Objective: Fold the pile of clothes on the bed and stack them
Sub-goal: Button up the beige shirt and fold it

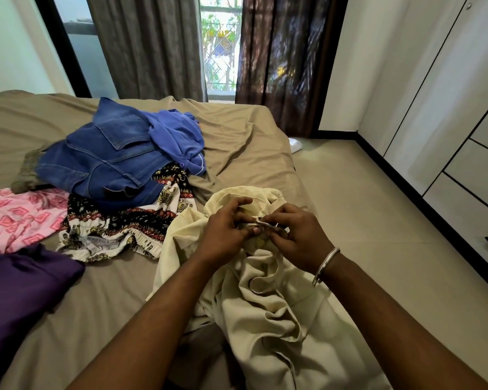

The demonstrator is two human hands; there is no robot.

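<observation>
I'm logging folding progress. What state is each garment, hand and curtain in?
Cream garment: crumpled, held.
Left hand: pinching it.
Right hand: pinching it.
Denim jacket: unfolded, heaped.
Blue top: crumpled on the jacket.
Patterned shorts: unfolded.
Curtains: parted.

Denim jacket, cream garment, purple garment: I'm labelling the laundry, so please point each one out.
Denim jacket (102, 161): head view, on its back panel, atop the pile.
Cream garment (268, 299): head view, on the crumpled folds below the hands.
Purple garment (23, 288): head view, on its flat middle, left edge of the bed.
</observation>
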